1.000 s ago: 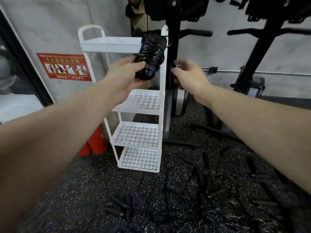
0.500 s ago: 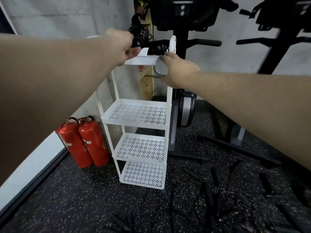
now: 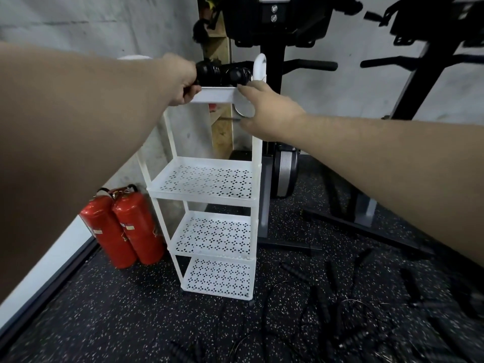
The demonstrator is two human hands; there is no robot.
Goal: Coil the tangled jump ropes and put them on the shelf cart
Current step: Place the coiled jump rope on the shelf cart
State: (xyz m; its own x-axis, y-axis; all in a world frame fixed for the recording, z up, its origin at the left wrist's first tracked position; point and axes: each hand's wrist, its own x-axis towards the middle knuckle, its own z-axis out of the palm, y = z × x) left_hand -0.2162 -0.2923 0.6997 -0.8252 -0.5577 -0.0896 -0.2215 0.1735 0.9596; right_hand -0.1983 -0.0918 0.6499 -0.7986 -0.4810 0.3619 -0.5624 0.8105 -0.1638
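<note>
Coiled black jump rope bundle (image 3: 222,73) now resting in top tray of white perforated shelf cart (image 3: 209,182); a second ago carried at chest height. Left hand (image 3: 180,79) fingers curled around bundle end. Right hand (image 3: 269,111) relaxed, empty, against cart upright. Placement near complete; loose black ropes on speckled floor (image 3: 327,305) remain.

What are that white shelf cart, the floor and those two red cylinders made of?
The shelf cart looks like white painted metal or plastic: thin trays punched with small holes, matte; which of the two I cannot tell. The floor looks like rubber gym matting: black with pale speckles. The fire extinguishers look like red painted metal, glossy with highlights along their sides.
</note>
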